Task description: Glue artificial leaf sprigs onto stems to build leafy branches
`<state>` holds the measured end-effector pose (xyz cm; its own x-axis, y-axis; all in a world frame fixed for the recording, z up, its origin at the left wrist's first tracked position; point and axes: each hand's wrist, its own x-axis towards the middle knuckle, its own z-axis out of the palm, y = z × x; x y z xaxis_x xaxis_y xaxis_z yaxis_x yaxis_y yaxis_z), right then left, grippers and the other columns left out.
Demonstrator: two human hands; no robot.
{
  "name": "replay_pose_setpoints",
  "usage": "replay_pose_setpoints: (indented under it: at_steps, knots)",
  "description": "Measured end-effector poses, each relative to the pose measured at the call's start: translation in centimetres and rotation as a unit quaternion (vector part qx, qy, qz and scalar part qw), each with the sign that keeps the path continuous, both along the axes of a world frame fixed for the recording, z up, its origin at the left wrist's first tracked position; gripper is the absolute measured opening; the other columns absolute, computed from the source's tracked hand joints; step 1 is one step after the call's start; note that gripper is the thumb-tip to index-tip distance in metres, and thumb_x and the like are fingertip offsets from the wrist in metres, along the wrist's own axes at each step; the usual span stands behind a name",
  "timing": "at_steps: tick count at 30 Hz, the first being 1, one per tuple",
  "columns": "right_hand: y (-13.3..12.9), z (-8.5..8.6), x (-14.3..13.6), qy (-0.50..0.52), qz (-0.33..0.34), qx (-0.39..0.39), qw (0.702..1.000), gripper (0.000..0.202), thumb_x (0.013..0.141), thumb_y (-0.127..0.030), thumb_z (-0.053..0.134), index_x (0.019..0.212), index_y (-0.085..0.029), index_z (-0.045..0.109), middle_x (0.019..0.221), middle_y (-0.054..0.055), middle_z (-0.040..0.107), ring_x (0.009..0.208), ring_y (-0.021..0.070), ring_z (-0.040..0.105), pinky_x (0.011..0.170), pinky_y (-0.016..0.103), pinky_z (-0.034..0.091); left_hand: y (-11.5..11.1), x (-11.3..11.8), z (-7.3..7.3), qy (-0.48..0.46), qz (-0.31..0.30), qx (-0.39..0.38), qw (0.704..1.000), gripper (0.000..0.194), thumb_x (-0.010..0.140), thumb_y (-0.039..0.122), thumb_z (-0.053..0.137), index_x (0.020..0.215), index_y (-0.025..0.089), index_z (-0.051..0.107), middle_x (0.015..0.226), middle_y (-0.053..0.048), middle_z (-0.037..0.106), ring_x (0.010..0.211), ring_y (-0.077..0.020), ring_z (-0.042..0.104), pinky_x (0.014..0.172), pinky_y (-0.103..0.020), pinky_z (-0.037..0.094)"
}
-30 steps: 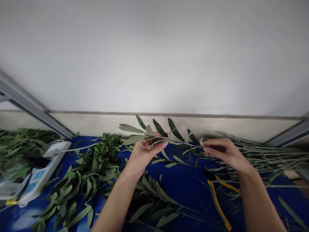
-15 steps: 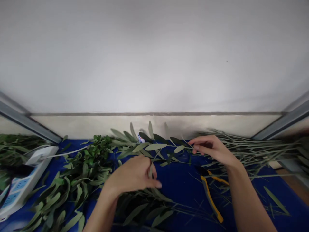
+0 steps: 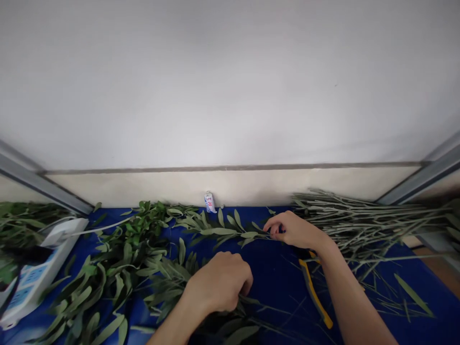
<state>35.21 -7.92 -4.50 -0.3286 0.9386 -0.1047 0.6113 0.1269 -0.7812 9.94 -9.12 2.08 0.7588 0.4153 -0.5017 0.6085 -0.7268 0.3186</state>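
My right hand (image 3: 296, 231) pinches the stem end of a leafy branch (image 3: 223, 231), long narrow grey-green leaves pointing left, low over the blue tabletop (image 3: 276, 268). Nearer to me, my left hand (image 3: 224, 281) is closed, knuckles up, above more leafy sprigs (image 3: 242, 334). Its fingertips are hidden, so whatever lies in them cannot be made out. Beside my right forearm lies a pair of yellow-handled pliers or cutters (image 3: 314, 294), its head hidden under the wrist.
A heap of leafy cuttings (image 3: 118, 268) covers the left side. A white power strip (image 3: 46, 268) with a cable lies beyond it. Bare stems (image 3: 366, 220) are piled at the right. A small crumpled tube (image 3: 210, 202) stands against the wall (image 3: 230, 96).
My right hand has moved left and slightly down with the branch, which now lies lower and uncovers the small tube. My left hand has moved right and toward me, its fingers curling under.
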Motion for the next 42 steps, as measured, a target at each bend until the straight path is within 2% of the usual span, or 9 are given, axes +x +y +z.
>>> replay_pose_setpoints:
  at_steps: [4,7,11,15,18,24,31,38,42]
  knots:
    - [0.1,0.2,-1.1,-0.008,-0.005,0.022,1.000,0.025,0.078,-0.010,0.065,0.091,-0.021,0.083,0.079,0.006,0.081,0.076,0.0251,0.076,0.073,0.034,0.056,0.2,-1.8,1.6,-0.085,0.019,0.043,0.995,0.032,0.072,0.002,0.060,0.088,0.024,0.077,0.087,-0.005,0.076,0.085,-0.0271,0.072,0.071,-0.033,0.049]
    - [0.1,0.9,-1.4,0.005,-0.013,0.036,0.999,0.020,0.088,-0.025,0.067,0.101,-0.024,0.084,0.097,0.006,0.083,0.090,0.0277,0.077,0.083,0.038,0.058,0.5,-3.1,2.8,-0.140,0.056,0.063,0.986,0.029,0.078,0.004,0.059,0.091,0.024,0.075,0.087,-0.003,0.069,0.081,-0.0222,0.068,0.067,-0.029,0.046]
    - [-0.1,2.3,-1.2,0.245,-0.097,0.052,0.963,0.046,0.103,-0.057,0.049,0.124,-0.026,0.076,0.127,0.010,0.077,0.124,0.0300,0.069,0.109,0.047,0.052,1.8,-4.6,3.7,-0.212,0.103,0.084,0.968,0.030,0.090,0.007,0.057,0.101,0.027,0.075,0.096,-0.002,0.066,0.078,-0.0160,0.065,0.068,-0.026,0.046]
    - [-0.6,3.6,-1.3,0.475,-0.157,0.081,0.862,0.078,0.100,-0.077,0.013,0.163,-0.037,0.032,0.159,0.005,0.054,0.147,0.0264,0.051,0.121,0.049,0.044,3.5,-5.7,3.5,-0.287,0.121,0.151,0.938,0.032,0.095,0.006,0.056,0.108,0.027,0.076,0.109,-0.004,0.067,0.092,-0.0174,0.066,0.078,-0.027,0.050]
    - [-0.9,4.0,-1.3,0.461,-0.179,0.116,0.861,0.077,0.097,-0.079,0.005,0.167,-0.047,0.009,0.169,-0.005,0.039,0.153,0.0235,0.041,0.124,0.048,0.041,4.3,-5.9,3.2,-0.318,0.121,0.200,0.919,0.030,0.096,0.006,0.056,0.107,0.025,0.076,0.108,-0.005,0.068,0.094,-0.0194,0.067,0.082,-0.030,0.052]
    - [-1.0,4.2,-1.1,0.429,-0.177,0.103,0.880,0.078,0.096,-0.080,0.007,0.166,-0.046,0.016,0.163,-0.002,0.048,0.152,0.0259,0.043,0.123,0.049,0.043,4.5,-5.2,3.1,-0.375,0.112,0.281,0.876,0.031,0.099,0.011,0.053,0.110,0.025,0.078,0.106,-0.007,0.070,0.084,-0.0204,0.067,0.074,-0.034,0.057]
    - [-1.0,5.0,-1.9,0.530,-0.148,0.023,0.835,0.054,0.104,-0.067,0.029,0.121,-0.036,0.070,0.129,0.004,0.076,0.141,0.0277,0.057,0.123,0.051,0.041,4.4,-4.4,2.6,-0.419,0.143,0.328,0.834,0.027,0.097,0.010,0.055,0.106,0.024,0.076,0.107,-0.008,0.073,0.101,-0.0243,0.071,0.085,-0.037,0.061]
    - [-1.2,5.2,-2.7,0.543,-0.182,0.072,0.816,0.058,0.102,-0.070,0.026,0.136,-0.040,0.062,0.138,0.004,0.071,0.147,0.0272,0.051,0.123,0.053,0.040,4.1,-3.8,2.6,-0.424,0.094,0.334,0.837,0.026,0.095,0.005,0.053,0.103,0.022,0.071,0.103,-0.006,0.075,0.097,-0.0227,0.072,0.086,-0.040,0.060]
    - [-1.3,4.8,-0.7,0.490,-0.212,0.118,0.837,0.057,0.104,-0.066,0.023,0.134,-0.038,0.062,0.135,0.006,0.072,0.144,0.0286,0.053,0.121,0.053,0.043,4.2,-4.2,2.8,-0.430,0.096,0.334,0.833,0.028,0.094,0.004,0.052,0.099,0.022,0.073,0.102,-0.006,0.075,0.096,-0.0229,0.073,0.087,-0.040,0.060]
